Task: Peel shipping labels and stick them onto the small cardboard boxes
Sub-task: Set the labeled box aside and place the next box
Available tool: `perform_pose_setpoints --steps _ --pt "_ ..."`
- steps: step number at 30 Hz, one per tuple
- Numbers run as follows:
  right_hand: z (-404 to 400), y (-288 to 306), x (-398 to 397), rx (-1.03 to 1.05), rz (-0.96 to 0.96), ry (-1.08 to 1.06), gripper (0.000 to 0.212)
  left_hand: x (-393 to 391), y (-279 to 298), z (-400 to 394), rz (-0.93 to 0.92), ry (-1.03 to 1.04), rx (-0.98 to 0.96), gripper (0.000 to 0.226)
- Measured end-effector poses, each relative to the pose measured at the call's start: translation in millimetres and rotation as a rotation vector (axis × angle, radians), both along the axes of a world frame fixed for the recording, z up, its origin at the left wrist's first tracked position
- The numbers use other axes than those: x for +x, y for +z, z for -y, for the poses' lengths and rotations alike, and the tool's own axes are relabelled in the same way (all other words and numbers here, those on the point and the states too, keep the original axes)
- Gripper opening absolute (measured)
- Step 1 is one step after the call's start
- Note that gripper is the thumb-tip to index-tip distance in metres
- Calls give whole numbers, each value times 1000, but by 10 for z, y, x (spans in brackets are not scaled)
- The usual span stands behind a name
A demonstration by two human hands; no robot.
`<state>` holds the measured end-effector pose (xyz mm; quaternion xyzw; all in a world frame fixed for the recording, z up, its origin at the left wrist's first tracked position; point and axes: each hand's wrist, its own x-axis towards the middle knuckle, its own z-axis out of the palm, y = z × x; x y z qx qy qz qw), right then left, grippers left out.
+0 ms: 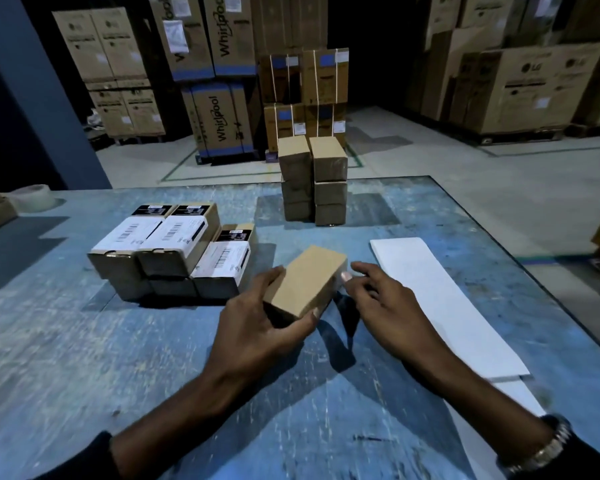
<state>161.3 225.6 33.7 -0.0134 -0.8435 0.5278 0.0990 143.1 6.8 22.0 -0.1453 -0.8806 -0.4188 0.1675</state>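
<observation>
A small plain cardboard box (pixel 309 280) is at the middle of the blue table (pixel 84 358), its bare top face up. My left hand (pixel 257 323) grips its near end, thumb and fingers curled around it. My right hand (pixel 378 299) is just right of the box, a fingertip touching its right edge, fingers relaxed and holding nothing. A long white label sheet (pixel 440 303) lies flat to the right. Labelled boxes (pixel 174 247) are stacked at the left. Two stacks of unlabelled boxes (pixel 312 181) stand at the far middle.
A tape roll (pixel 32 197) sits at the far left edge of the table. Large appliance cartons (pixel 219 81) fill the warehouse floor beyond. The table's right edge runs diagonally close to the label sheet.
</observation>
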Motion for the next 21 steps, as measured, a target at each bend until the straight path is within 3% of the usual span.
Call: perform_pose_setpoints --steps 7,11,16,18,21 --pt "78 1 60 77 -8 14 49 33 -8 3 89 -110 -100 99" --pt "79 7 59 62 21 20 62 38 -30 24 109 -167 -112 88" --pt "122 77 138 -33 70 157 70 -15 -3 11 300 -182 306 61" --pt "168 142 198 13 205 266 90 -97 -25 16 355 -138 374 54" --pt "185 31 178 403 171 257 141 -144 -47 15 370 -152 380 35"
